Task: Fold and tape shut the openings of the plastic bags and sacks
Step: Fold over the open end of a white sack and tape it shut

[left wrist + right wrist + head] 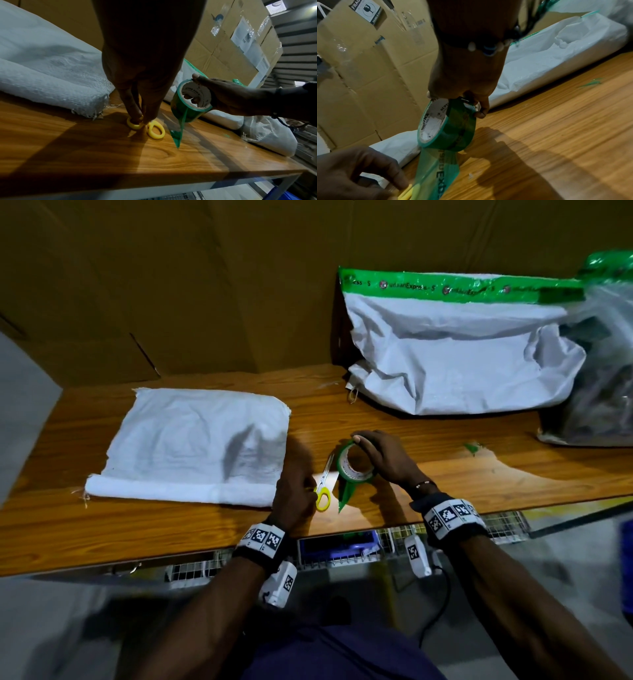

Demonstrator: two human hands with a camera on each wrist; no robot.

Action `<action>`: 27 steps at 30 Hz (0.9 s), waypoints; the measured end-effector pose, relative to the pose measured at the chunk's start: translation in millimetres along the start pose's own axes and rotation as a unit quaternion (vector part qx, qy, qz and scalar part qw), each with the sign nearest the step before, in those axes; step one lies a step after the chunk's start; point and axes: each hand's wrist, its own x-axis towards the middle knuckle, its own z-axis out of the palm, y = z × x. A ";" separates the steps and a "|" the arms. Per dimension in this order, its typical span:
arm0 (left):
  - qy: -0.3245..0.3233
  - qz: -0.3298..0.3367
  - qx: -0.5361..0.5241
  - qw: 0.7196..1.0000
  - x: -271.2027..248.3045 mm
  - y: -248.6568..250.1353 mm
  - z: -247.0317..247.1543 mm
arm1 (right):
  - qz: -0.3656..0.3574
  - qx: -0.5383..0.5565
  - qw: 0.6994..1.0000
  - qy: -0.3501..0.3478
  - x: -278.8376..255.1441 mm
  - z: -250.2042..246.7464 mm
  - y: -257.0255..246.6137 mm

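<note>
A flat white woven sack (195,440) lies on the wooden table (479,477) at the left, its near edge folded over into a roll (171,491). My right hand (371,455) grips a roll of green tape (352,467) upright just above the table. A loose strip of tape (178,132) hangs from the roll down to the wood. My left hand (296,486) reaches down beside the sack. Its fingertips (137,117) pinch one yellow handle ring of the scissors (155,130), which lie on the table next to the tape.
A filled white sack (462,361) with green tape along its top leans against cardboard boxes (171,285) at the back right. A clear plastic bag (603,378) stands beside it. A green tape scrap (474,447) lies on the wood. A blue bin (339,546) sits on a wire shelf below.
</note>
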 end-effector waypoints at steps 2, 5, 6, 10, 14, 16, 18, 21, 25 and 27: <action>0.017 0.008 -0.025 1.000 -1.2 0.3 -0.3 | 0.010 0.001 1.000 0.021 3.0 2.6 -1.9; 0.030 0.005 -0.059 0.998 -1.1 1.1 -4.2 | 0.031 0.008 0.999 0.037 6.8 5.7 -1.2; 0.033 0.006 -0.064 0.997 0.4 0.0 -5.2 | 0.037 0.015 0.998 0.043 8.0 6.1 0.9; 0.025 -0.011 -0.086 0.996 7.1 5.0 -12.6 | 0.050 0.048 0.993 0.099 27.5 -15.6 -6.4; 0.004 -0.155 -0.234 0.960 24.4 21.2 -15.7 | 0.000 0.028 0.991 0.129 65.7 -63.4 -34.9; -0.020 -0.228 -0.373 0.899 35.8 37.6 -20.6 | -0.018 0.028 0.991 0.131 76.6 -78.0 -45.5; -0.045 -0.247 -0.437 0.864 43.4 54.4 -31.8 | -0.030 0.063 0.990 0.125 78.3 -84.8 -58.4; -0.118 -0.239 -0.503 0.822 50.3 64.5 -52.3 | -0.059 0.101 0.988 0.103 74.0 -81.0 -72.9; -0.153 -0.227 -0.552 0.788 47.6 67.8 -82.5 | -0.094 0.133 0.984 0.068 66.6 -61.3 -81.6; -0.137 -0.220 -0.551 0.793 42.4 64.6 -94.1 | -0.100 0.153 0.982 0.050 63.5 -50.1 -86.6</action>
